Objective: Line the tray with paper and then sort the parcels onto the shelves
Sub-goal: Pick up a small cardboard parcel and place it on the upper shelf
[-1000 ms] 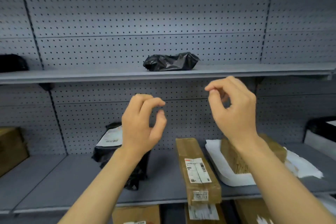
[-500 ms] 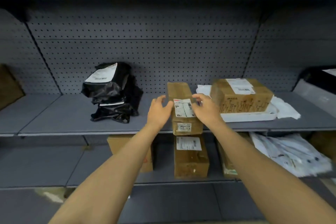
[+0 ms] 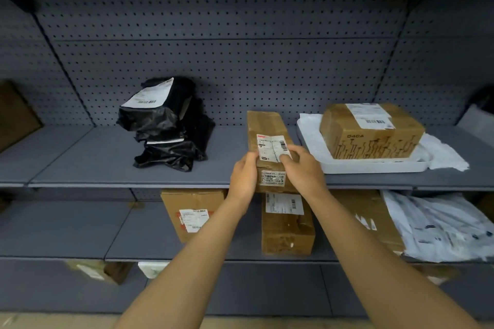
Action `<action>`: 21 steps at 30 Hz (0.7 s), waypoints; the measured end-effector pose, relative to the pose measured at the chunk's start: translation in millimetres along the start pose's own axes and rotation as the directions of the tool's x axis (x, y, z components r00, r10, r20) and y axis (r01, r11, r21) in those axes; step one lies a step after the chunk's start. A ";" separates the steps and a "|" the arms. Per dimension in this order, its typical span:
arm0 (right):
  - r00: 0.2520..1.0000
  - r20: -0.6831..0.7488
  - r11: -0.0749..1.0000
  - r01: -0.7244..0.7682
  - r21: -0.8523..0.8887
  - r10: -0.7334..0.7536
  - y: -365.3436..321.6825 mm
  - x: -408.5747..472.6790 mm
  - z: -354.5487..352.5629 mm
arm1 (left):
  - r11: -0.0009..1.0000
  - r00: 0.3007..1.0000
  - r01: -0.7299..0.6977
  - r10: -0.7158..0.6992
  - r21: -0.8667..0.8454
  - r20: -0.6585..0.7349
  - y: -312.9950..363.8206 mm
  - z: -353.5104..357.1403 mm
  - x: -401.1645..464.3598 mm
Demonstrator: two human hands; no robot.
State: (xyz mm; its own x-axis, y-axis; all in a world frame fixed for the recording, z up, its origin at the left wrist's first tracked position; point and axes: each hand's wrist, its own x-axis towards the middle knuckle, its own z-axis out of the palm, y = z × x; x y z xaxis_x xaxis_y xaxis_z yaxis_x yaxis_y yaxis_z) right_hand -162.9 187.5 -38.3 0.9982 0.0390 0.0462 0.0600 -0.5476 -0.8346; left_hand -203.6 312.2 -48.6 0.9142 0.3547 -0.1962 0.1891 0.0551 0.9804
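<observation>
A long narrow cardboard parcel (image 3: 266, 125) with white labels lies lengthwise on the middle shelf (image 3: 107, 157), its near end at the shelf's front edge. My left hand (image 3: 244, 177) grips the left side of that near end, and my right hand (image 3: 303, 171) grips the right side with the thumb on the label. To the right stands a white tray (image 3: 374, 165) lined with white paper (image 3: 446, 155), and a brown box (image 3: 371, 132) sits in it. A heap of black plastic parcels (image 3: 165, 125) lies on the same shelf to the left.
On the lower shelf stand a brown box (image 3: 193, 214), a taller box (image 3: 287, 230) under my hands and another box (image 3: 374, 219) beside several white mailer bags (image 3: 438, 227). A brown box (image 3: 16, 115) sits at the far left. Perforated grey panels back the shelves.
The view dropped from the upper shelf to the middle and lower shelves. Both hands came down from mid-air and closed on the near end of the long cardboard parcel.
</observation>
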 end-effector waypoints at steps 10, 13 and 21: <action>0.997 -0.067 0.998 0.039 0.054 -0.035 -66.7 -82.3 7.7 | 0.984 0.998 -0.049 0.055 -0.171 0.030 41.0 -74.6 -66.8; 0.995 -0.088 0.996 0.052 0.072 -0.045 -88.3 -121.6 7.9 | 0.982 0.994 -0.073 0.087 -0.173 0.073 51.3 -103.2 -99.1; 0.990 -0.057 0.991 0.133 0.029 -0.131 -162.6 -226.9 -10.3 | 0.976 0.976 -0.199 0.205 -0.085 0.078 95.9 -172.8 -187.4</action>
State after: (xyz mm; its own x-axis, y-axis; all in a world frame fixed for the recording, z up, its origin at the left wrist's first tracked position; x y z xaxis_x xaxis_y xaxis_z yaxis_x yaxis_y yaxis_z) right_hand -399.0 259.1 92.6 0.9805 0.0622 0.1864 0.1916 -0.5128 -0.8369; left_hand -418.8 412.3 85.1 0.9587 0.2841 0.0087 -0.0277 0.0631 0.9976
